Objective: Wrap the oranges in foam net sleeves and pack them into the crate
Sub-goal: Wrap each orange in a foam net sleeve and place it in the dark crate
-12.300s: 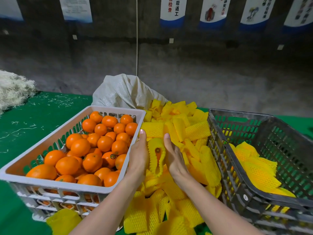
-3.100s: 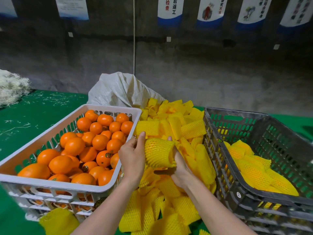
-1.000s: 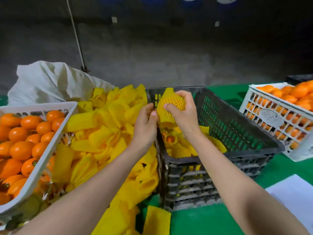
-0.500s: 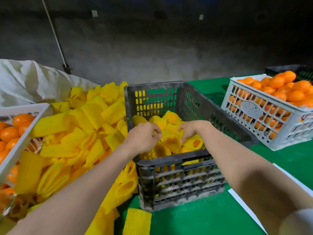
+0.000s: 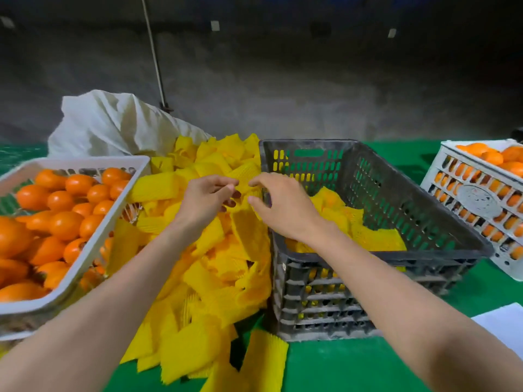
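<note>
Both hands at the sleeve pile.
Left hand (image 5: 208, 200) and right hand (image 5: 284, 206) pinch one yellow foam net sleeve (image 5: 244, 190) between curled fingertips; loose oranges (image 5: 65, 222) lie left, dark grey plastic crate (image 5: 325, 292) immediately right.

A crumpled white sack (image 5: 113, 123) slumps on a green table cover (image 5: 353, 369). Behind the sack, a thin pole (image 5: 154, 58) climbs a grey wall (image 5: 311, 89). Far right of the sack lies white paper (image 5: 506, 326).
</note>
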`<state>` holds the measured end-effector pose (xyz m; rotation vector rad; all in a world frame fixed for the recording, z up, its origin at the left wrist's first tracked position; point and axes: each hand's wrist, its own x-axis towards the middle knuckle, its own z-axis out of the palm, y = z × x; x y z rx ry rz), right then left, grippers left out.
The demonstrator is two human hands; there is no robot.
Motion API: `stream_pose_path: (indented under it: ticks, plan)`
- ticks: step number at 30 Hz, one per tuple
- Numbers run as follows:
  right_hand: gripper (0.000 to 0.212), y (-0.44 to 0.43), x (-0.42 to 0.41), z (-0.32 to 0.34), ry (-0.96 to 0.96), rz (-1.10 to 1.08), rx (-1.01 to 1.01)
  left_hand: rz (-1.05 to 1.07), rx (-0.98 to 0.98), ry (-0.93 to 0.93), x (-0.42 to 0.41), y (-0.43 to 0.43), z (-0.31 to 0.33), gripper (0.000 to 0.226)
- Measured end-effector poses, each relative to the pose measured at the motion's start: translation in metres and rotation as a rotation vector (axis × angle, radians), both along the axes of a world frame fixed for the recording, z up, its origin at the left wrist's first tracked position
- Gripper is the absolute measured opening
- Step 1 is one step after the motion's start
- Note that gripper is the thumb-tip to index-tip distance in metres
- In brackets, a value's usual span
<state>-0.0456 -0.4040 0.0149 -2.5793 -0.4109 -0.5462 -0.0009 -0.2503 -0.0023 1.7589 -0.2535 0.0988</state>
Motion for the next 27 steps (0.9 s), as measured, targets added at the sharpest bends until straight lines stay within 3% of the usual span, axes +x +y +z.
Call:
stream_pose_path:
  ticks: [4, 9, 13, 16, 19, 23, 27]
  plan:
    - [0.033, 0.067, -0.006, -0.021, 0.062, 0.211, -0.05, 0.083, 0.017, 0.048, -0.004, 0.055, -0.013, 0.013]
    - [0.021, 0.115, 0.003, -0.08, 0.473, 0.259, -0.512, 0.161, 0.056, 0.096, -0.017, 0.111, -0.027, 0.011]
    - [0.025, 0.13, 0.01, -0.124, 0.663, 0.382, -0.876, 0.182, 0.087, 0.088, -0.027, 0.142, -0.032, 0.01]
    - [0.031, 0.129, 0.015, -0.146, 0.675, 0.307, -0.836, 0.18, 0.081, 0.08, -0.03, 0.158, -0.036, 0.01]
    - [0.03, 0.129, 0.017, -0.153, 0.637, 0.192, -0.622, 0.181, 0.076, 0.085, -0.031, 0.166, -0.038, 0.01]
    - [0.056, 0.134, 0.025, -0.156, 0.553, 0.026, -0.458, 0.146, 0.079, 0.073, -0.031, 0.171, -0.037, 0.011]
    - [0.032, 0.131, 0.033, -0.157, 0.452, -0.109, -0.479, 0.115, 0.098, 0.064, -0.032, 0.174, -0.036, 0.012]
